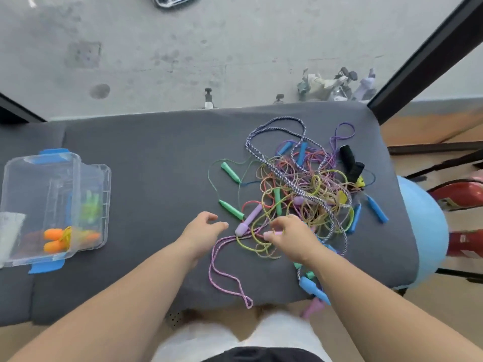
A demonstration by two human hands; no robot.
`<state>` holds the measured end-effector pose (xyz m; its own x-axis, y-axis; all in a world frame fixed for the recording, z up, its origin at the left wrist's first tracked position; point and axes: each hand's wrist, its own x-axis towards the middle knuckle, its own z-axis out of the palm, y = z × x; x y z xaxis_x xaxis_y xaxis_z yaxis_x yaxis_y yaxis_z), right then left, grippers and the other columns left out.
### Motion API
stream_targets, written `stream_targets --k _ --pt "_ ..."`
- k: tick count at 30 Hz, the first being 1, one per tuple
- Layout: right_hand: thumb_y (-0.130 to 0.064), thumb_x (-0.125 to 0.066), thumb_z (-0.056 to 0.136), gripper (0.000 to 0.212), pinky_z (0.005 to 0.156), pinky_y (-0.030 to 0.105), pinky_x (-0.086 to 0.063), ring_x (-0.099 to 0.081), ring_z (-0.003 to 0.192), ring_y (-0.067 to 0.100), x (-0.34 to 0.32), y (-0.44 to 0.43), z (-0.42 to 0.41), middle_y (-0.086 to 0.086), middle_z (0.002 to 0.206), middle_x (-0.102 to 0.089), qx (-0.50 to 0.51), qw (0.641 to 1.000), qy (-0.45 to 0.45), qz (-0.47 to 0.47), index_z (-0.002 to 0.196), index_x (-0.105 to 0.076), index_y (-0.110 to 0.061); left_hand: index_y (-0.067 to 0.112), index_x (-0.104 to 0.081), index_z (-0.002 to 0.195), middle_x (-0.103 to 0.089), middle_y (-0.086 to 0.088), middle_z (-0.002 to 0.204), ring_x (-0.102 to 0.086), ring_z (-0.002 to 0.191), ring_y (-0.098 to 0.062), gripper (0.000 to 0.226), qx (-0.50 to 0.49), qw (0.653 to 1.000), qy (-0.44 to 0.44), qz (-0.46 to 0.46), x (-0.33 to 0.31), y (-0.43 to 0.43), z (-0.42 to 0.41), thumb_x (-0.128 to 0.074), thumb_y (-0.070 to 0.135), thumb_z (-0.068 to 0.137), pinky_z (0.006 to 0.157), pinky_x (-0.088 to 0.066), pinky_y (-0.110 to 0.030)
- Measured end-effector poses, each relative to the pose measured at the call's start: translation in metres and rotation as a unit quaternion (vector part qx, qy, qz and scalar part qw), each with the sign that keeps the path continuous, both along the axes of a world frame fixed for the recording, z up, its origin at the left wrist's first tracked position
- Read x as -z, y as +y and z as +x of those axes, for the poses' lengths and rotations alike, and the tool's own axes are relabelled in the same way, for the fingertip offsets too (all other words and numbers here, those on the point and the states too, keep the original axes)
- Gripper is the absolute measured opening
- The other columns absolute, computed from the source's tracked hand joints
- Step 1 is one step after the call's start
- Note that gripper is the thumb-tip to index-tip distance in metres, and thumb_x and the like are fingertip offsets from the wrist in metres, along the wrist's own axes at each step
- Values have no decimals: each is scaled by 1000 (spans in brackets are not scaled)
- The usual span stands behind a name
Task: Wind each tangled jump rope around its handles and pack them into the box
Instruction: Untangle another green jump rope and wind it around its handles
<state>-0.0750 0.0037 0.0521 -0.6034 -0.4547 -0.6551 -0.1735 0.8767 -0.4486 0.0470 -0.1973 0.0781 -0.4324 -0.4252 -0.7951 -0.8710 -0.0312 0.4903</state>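
1. The rope tangle [300, 184] (thin cords in many colours, with one thick striped cord looped over the top) lies on the grey cushion [156, 158].
2. The right hand [290, 236] is at the tangle's near edge, fingers curled, pinching a pink handle [273, 234] between thumb and fingertips.
3. The left hand [202, 231] hovers just left of the tangle's near edge, fingers loosely bent with a narrow gap to the thumb, holding nothing.
4. A lilac handle [249, 219] lies between the two hands, on the tangle's near-left fringe.
5. Two green handles [231, 209] lie just left of the tangle, apart from each other.
6. A pink braided rope [224, 273] trails from the tangle toward the person.
7. The clear box [39, 184] sits well left of the tangle, with orange handles [53, 240] inside.
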Motion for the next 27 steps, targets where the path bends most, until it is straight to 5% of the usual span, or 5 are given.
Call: stream_targets --k 3,10,15,19,27 --pt "-45 -64 90 41 102 38 -42 -52 119 28 18 -12 -39 2 127 -53 -70 998 2 11 127 -63 -28 26 -51 134 -57 -1 130 -59 113 -26 42 -35 999 -13 7 26 7 -26 -62 38 95 81 -46 -35" --pt "-41 -55 93 43 107 38 -37 -44 127 27 69 -57 -76 -1 138 -51 -177 984 28 6 134 -58 -27 32 -51 139 -59 1 120 -54 89 -17 42 -68 998 -10 13 88 -3 -57 -59 30 98 76 -43 -33" --pt "-45 -55 93 44 113 42 -30 -30 139 27 97 -77 -68 -7 154 -37 -235 968 83 -11 137 -55 -35 30 -38 155 -36 -4 150 -51 104 -13 60 8 1000 -9 26 129 -8 -68 -60 27 98 88 -40 -26" --pt "-43 -53 95 47 114 48 -24 -17 146 27 104 -104 -70 -4 160 -27 -268 954 133 -20 141 -50 -32 15 -35 157 -26 -7 153 -42 135 -25 63 45 998 -39 -8 146 -8 -69 -59 28 100 107 -32 -30" --pt "-46 -46 97 54 118 58 -9 4 152 35 131 -169 -85 5 163 -11 -354 921 79 142 145 -44 -25 21 -68 126 -55 -1 121 -64 100 -22 44 -45 991 -17 -128 143 -38 -35 -76 22 83 93 -53 -38"
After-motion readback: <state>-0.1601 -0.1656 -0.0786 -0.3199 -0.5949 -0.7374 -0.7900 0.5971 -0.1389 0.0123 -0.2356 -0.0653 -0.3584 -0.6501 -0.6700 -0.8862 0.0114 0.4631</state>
